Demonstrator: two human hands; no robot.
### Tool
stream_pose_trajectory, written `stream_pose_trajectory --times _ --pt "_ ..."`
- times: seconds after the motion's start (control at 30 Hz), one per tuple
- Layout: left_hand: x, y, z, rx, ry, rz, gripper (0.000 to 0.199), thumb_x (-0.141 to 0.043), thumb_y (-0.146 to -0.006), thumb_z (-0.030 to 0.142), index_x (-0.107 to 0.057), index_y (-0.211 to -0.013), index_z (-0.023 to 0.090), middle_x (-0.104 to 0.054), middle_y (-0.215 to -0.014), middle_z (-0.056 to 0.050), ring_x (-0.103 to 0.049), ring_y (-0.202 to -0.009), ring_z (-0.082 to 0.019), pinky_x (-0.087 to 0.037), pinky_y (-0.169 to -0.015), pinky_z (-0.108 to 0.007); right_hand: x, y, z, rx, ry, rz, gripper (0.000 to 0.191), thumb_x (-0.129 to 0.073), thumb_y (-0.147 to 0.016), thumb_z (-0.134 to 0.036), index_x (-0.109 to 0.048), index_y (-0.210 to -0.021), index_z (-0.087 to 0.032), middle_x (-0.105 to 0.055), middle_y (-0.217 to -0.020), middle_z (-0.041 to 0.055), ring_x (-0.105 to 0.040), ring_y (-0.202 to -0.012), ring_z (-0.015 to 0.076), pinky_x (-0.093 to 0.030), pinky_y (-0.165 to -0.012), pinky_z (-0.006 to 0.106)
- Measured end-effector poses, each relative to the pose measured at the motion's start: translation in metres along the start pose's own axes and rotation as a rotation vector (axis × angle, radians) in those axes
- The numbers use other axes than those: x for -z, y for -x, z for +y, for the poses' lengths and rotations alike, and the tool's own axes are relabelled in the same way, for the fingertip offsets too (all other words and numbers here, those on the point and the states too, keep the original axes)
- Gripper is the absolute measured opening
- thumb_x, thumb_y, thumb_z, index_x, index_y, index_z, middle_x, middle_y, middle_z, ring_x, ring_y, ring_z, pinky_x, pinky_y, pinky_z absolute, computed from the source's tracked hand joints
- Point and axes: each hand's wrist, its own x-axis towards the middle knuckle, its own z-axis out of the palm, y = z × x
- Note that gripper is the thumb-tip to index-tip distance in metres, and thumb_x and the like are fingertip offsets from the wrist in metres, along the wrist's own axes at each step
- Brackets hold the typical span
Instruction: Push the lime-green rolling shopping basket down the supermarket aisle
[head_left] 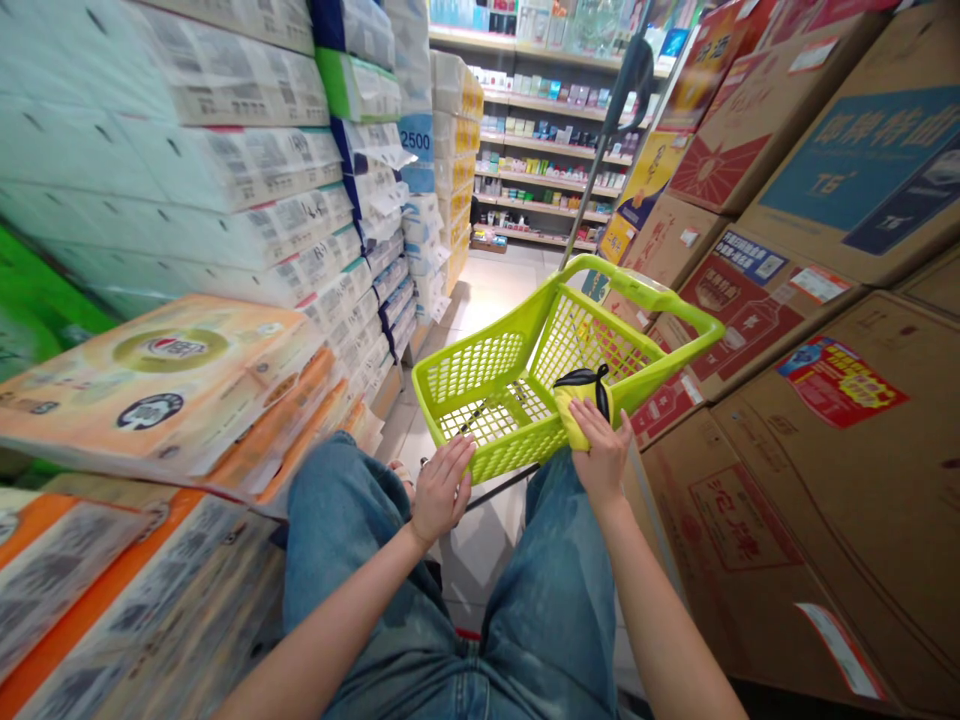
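Note:
A lime-green shopping basket [484, 365] with lattice sides stands tilted in front of my knees. Its inside holds no goods that I can see. At its near left corner, my left hand [442, 490] grips the rim with its fingertips over the edge. My right hand [602, 445] presses a yellow cloth [571, 418] with black trim against the near rim, further right. The cloth is bunched, and part of it lies under the fingers. A long handle [592, 185] with a dark grip rises behind the basket.
Stacked paper packs [247, 150] line the left side, with an orange tissue pack [217, 385] close to my left knee. Cardboard cartons [817, 480] wall the right side. Shelves [551, 180] of small goods stand at the far end of the narrow tiled aisle [495, 290].

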Motion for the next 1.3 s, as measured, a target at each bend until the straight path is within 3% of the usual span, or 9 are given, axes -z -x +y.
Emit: stream_pose_trajectory --times 0.23,0.33,0.4,0.5,0.7,0.8,1.07,1.17,1.3 --pt "-0.004 0.002 0.001 0.014 0.003 0.014 0.055 -0.042 -0.094 0.014 -0.037 -0.148 0.020 -0.052 -0.145 -0.012 -0.042 -0.141 -0.025 -0.040 -0.114 -0.051 -0.021 0.030 -0.104 0.093 -0.182 -0.078 0.055 -0.045 -0.082 -0.008 -0.058 -0.133 -0.025 -0.066 -0.132 0.0033 -0.056 -0.130 0.0198 -0.011 -0.124 0.044" --pt "-0.002 0.002 0.000 0.005 -0.003 0.019 0.056 -0.042 -0.094 0.014 -0.036 -0.149 0.018 -0.052 -0.146 -0.013 -0.042 -0.141 -0.025 -0.039 -0.115 -0.051 -0.025 0.038 -0.129 0.162 -0.249 -0.137 0.057 -0.047 -0.082 -0.009 -0.055 -0.136 -0.026 -0.065 -0.134 0.0023 -0.055 -0.132 0.0181 -0.007 -0.124 0.043" --pt "0.000 0.001 -0.001 0.004 -0.005 0.013 0.056 -0.042 -0.094 0.014 -0.036 -0.150 0.019 -0.051 -0.146 -0.013 -0.042 -0.141 -0.025 -0.039 -0.115 -0.051 -0.022 0.036 -0.122 0.212 -0.241 -0.176 0.058 -0.047 -0.083 -0.009 -0.054 -0.137 -0.027 -0.066 -0.134 0.0019 -0.056 -0.131 0.0178 -0.005 -0.124 0.043" --pt "0.002 0.000 -0.001 0.006 0.000 -0.012 0.056 -0.041 -0.095 0.014 -0.035 -0.150 0.020 -0.051 -0.147 -0.012 -0.042 -0.142 -0.025 -0.040 -0.114 -0.051 -0.012 0.022 -0.081 0.235 -0.179 -0.188 0.056 -0.045 -0.084 -0.009 -0.056 -0.135 -0.027 -0.066 -0.132 0.0022 -0.058 -0.128 0.0185 -0.007 -0.124 0.045" --pt "0.000 0.000 0.000 0.002 0.004 0.002 0.055 -0.042 -0.094 0.013 -0.037 -0.149 0.020 -0.052 -0.146 -0.012 -0.042 -0.142 -0.025 -0.039 -0.114 -0.050 0.002 -0.006 0.003 0.045 -0.010 -0.010 0.050 -0.046 -0.083 -0.007 -0.064 -0.125 -0.027 -0.069 -0.127 0.0023 -0.063 -0.122 0.0218 -0.014 -0.120 0.051" --pt "-0.003 0.002 0.001 0.002 -0.010 0.008 0.056 -0.044 -0.094 0.014 -0.037 -0.149 0.018 -0.052 -0.146 -0.012 -0.041 -0.142 -0.025 -0.038 -0.115 -0.050 -0.007 -0.003 -0.012 -0.052 -0.007 0.028 0.052 -0.044 -0.079 -0.006 -0.065 -0.123 -0.025 -0.070 -0.127 0.0034 -0.061 -0.124 0.0232 -0.016 -0.119 0.052" --pt "-0.004 0.003 0.000 0.006 -0.008 0.002 0.058 -0.043 -0.094 0.013 -0.034 -0.150 0.018 -0.051 -0.146 -0.014 -0.041 -0.142 -0.026 -0.038 -0.115 -0.051 -0.027 0.035 -0.130 0.102 -0.218 -0.114 0.054 -0.046 -0.084 -0.010 -0.056 -0.134 -0.025 -0.066 -0.133 0.0042 -0.056 -0.131 0.0194 -0.008 -0.123 0.044" --pt "-0.002 0.003 0.000 0.002 -0.015 -0.004 0.058 -0.043 -0.094 0.014 -0.034 -0.151 0.018 -0.050 -0.147 -0.014 -0.040 -0.142 -0.026 -0.038 -0.115 -0.050 -0.020 0.032 -0.123 0.202 -0.247 -0.163 0.055 -0.046 -0.084 -0.010 -0.054 -0.136 -0.025 -0.066 -0.133 0.0034 -0.056 -0.130 0.0186 -0.003 -0.124 0.043" --pt "-0.001 0.002 0.001 0.002 -0.028 -0.014 0.057 -0.042 -0.094 0.014 -0.035 -0.150 0.018 -0.051 -0.147 -0.012 -0.041 -0.142 -0.025 -0.038 -0.115 -0.049 -0.005 0.015 -0.063 0.257 -0.195 -0.187 0.055 -0.043 -0.086 -0.008 -0.055 -0.136 -0.025 -0.065 -0.134 0.0036 -0.058 -0.129 0.0202 -0.005 -0.123 0.045"
